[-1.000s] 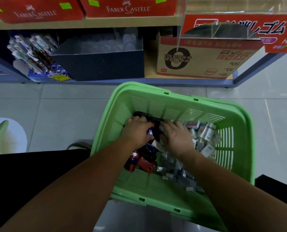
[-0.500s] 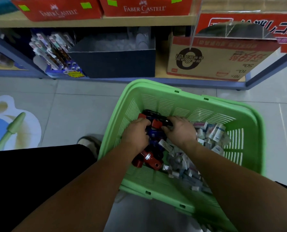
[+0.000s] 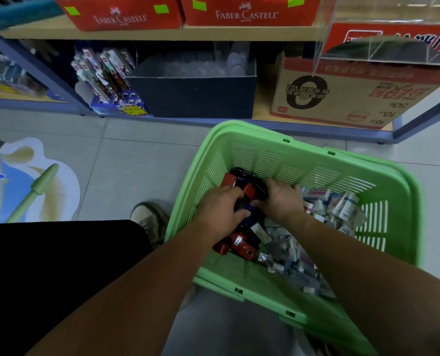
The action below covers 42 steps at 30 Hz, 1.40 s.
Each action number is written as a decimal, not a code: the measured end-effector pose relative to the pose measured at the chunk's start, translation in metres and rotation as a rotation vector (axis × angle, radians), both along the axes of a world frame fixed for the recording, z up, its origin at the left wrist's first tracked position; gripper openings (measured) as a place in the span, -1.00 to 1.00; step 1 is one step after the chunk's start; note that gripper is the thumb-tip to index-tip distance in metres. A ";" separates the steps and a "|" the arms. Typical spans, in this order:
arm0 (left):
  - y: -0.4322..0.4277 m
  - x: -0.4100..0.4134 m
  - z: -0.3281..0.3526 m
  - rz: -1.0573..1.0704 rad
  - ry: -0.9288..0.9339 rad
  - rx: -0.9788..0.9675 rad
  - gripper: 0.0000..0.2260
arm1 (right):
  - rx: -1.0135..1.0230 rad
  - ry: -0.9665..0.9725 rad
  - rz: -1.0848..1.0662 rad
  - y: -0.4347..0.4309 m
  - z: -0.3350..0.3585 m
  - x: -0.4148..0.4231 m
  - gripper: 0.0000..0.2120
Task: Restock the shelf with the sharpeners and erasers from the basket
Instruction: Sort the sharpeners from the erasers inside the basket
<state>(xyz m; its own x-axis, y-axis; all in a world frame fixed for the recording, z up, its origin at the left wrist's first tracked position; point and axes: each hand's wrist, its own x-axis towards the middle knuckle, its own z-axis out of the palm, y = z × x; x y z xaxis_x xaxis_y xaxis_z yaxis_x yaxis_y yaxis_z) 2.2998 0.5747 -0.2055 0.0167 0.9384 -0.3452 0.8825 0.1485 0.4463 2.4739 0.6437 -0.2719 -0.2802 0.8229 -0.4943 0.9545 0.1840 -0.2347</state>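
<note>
The green plastic basket (image 3: 398,194), its walls slotted like a grille and its rim smooth and rounded, sits tilted in front of the person. Both hands are down inside it at its far left corner. The left hand (image 3: 221,209) is curled tight round a dark blue, blocky piece, and the right hand (image 3: 283,201) has its fingers hooked over glossy red and black ones. Both have hold of the sharpeners (image 3: 240,244), hard chunky plastic blocks heaped along the basket's left side. The erasers (image 3: 342,208) fill the basket's right half, small rectangular bars in pale, shiny wrappers, loosely jumbled. Beyond the basket's far rim runs the shelf (image 3: 262,109), a pale wooden board edged in blue. On it stand a dark, matte, open-topped box (image 3: 193,96) and a printed cardboard carton (image 3: 342,98). A worn shoe (image 3: 147,219) rests on smooth grey tile just left of the basket.
</note>
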 end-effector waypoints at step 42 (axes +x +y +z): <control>0.016 0.019 -0.036 -0.189 0.015 -0.267 -0.71 | -0.443 0.474 -0.296 0.010 0.080 0.023 -0.49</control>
<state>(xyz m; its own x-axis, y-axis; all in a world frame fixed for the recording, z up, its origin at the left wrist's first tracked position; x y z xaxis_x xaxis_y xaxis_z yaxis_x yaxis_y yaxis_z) 2.3190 0.5910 -0.2416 0.1749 0.7953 -0.5805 0.9117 0.0918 0.4006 2.4966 0.6537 -0.1917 -0.3435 0.6477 -0.6800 0.7260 -0.2762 -0.6298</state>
